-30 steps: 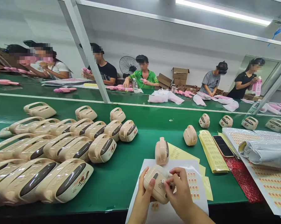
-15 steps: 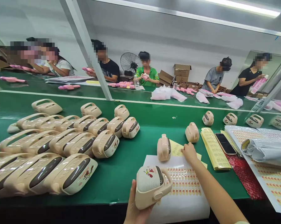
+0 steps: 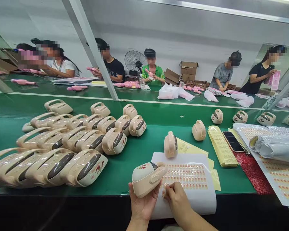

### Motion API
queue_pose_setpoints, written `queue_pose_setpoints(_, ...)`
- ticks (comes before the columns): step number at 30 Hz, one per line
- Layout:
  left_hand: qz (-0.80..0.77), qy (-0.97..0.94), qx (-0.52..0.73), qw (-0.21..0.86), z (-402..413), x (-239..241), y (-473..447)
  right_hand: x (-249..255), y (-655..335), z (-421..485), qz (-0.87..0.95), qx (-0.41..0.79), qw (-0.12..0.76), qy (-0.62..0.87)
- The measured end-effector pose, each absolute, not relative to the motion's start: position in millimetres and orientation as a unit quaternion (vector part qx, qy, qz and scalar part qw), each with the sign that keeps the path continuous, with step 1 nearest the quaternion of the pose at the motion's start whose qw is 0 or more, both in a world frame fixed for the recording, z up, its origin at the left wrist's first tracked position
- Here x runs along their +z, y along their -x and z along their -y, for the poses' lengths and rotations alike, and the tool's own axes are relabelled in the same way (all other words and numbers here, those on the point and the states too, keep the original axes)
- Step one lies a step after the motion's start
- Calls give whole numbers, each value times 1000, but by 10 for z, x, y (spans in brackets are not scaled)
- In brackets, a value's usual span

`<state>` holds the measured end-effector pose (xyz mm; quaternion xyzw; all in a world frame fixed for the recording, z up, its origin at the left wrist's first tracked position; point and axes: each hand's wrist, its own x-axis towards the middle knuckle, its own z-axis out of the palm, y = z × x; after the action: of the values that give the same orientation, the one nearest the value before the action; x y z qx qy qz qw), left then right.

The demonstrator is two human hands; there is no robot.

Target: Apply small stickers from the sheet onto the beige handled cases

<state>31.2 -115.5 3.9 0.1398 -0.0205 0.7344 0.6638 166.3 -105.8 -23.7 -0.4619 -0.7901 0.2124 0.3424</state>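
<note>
My left hand is wrapped around the lower end of a small beige portable speaker, tilted with its pale, red-printed face upward and its carry handle to the right. Beside it, my right hand pinches a small oval sticker at the lower left of a white sticker sheet. Rows of orange-and-white oval stickers cover the sheet's upper part. Just past the sheet's far edge stands another beige speaker, and a further speaker sits beyond it to the right.
Several matching speakers stand in rows on the green table at left. Folded yellow sheets, a phone, red bubble wrap and more sticker sheets lie at right. Co-workers sit across the table behind a metal post.
My right hand has come back from beside the far speaker to the sheet's lower left and now pinches a sticker. The held speaker has tipped and shifted slightly left; the camera view has shifted.
</note>
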Motion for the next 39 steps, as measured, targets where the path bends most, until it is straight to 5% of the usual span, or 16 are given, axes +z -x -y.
queue_pose_setpoints(8,56,-177,725,663,1242,156,-452,395,-1836,883,594,505,442,444)
queue_pose_setpoints(12,57,-191,722,662,1279,307,-589,632,-1776,911,575,537,468,402)
queue_pose_setpoints(24,-2,-94,729,678,1303,413,-699,665,-1635,992,612,372,530,455)
queue_pose_setpoints(30,-54,-49,751,656,1323,477,-741,618,-1584,1003,663,185,588,423)
queue_pose_setpoints(39,74,-147,713,682,1315,457,-730,613,-1744,935,764,-7,538,355)
